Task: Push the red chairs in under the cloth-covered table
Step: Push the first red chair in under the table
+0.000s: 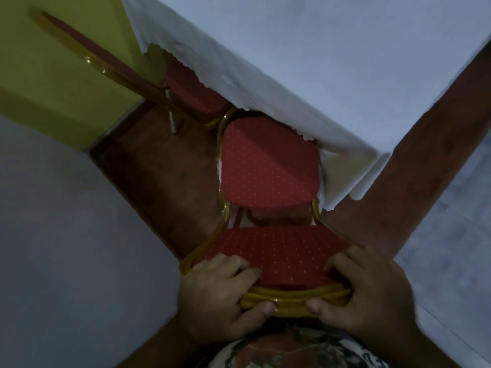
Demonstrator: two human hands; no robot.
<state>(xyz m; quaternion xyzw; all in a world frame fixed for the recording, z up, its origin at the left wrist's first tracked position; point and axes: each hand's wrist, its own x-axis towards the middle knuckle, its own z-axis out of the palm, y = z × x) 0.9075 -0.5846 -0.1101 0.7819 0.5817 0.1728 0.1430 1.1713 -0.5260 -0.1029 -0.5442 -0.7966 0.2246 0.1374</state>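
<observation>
A red dotted chair [268,168] with a gold frame stands right below me, its seat partly under the hanging edge of the white tablecloth [318,75]. My left hand [220,296] and my right hand [369,293] both grip the top of its backrest [281,253], thumbs on the gold rail, fingers over the red padding. A second red chair [191,88] stands further left, its seat partly under the cloth, its backrest sticking out.
Brown floor [159,166] runs in a strip between another white cloth-covered surface [66,235] on the left and one [451,208] on the right. A yellow wall [53,62] stands at the upper left. My patterned shirt fills the bottom edge.
</observation>
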